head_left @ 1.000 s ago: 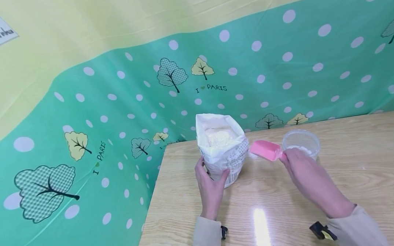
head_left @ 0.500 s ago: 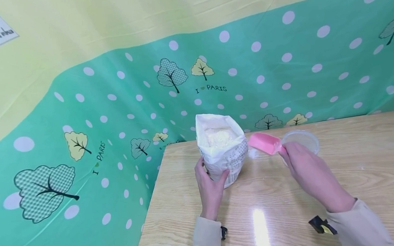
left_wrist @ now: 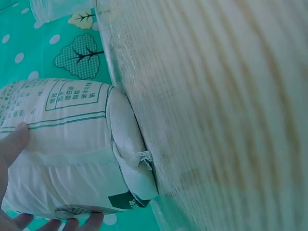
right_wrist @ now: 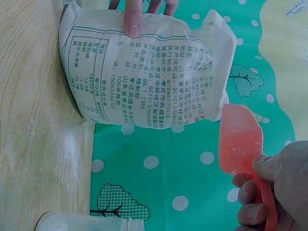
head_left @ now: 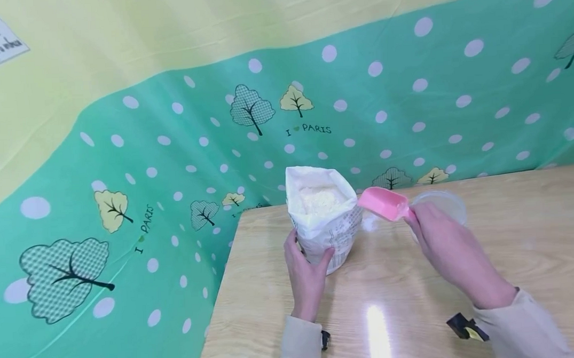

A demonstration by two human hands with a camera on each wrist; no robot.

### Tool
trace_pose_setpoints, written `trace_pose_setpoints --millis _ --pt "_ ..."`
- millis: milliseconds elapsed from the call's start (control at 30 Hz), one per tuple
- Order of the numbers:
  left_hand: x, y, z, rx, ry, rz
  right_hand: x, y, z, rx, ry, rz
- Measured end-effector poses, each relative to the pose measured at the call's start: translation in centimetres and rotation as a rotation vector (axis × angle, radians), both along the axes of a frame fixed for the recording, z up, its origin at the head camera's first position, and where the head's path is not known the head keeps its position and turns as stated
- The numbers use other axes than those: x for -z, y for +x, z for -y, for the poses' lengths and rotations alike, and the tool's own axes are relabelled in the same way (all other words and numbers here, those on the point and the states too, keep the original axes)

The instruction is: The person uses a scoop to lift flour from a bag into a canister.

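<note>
A white bag of flour [head_left: 329, 236] with green print stands on the table, its top open and pale flour [head_left: 319, 200] inside. My left hand [head_left: 308, 277] grips its near side, with the thumb spread from the fingers; the left wrist view shows the fingertips [left_wrist: 91, 221] along one side. In my right hand [head_left: 446, 247] is a pink scoop [head_left: 383, 202], held by its handle. Its front tip is right at the bag's right rim. Only a dusting of flour shows in the scoop in the right wrist view. Behind the right hand, partly hidden, stands a clear plastic tub [head_left: 449, 201].
Wooden table [head_left: 530, 232] runs up to a green and yellow printed cloth [head_left: 370, 106] at the back and left. Spilled white powder [right_wrist: 70, 149] lies on the wood between bag and tub. A black strap clip [head_left: 466, 328] shows by the right sleeve.
My right hand has raised the scoop from beside the tub and brought it slightly left, toward the bag's rim. The left hand and the bag have stayed put.
</note>
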State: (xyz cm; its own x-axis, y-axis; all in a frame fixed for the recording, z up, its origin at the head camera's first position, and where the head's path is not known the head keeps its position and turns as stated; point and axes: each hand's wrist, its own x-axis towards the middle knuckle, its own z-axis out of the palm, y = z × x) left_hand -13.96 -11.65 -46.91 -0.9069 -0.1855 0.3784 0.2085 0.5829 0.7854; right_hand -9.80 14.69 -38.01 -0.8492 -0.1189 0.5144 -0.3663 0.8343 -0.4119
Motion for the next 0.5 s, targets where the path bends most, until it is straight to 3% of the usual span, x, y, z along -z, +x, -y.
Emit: trace_pose_setpoints --millis 500 --pt "0.1 0.1 0.1 0.007 0.005 -0.003 -1.2 -0.5 0.1 -0.042 0.061 -0.111"
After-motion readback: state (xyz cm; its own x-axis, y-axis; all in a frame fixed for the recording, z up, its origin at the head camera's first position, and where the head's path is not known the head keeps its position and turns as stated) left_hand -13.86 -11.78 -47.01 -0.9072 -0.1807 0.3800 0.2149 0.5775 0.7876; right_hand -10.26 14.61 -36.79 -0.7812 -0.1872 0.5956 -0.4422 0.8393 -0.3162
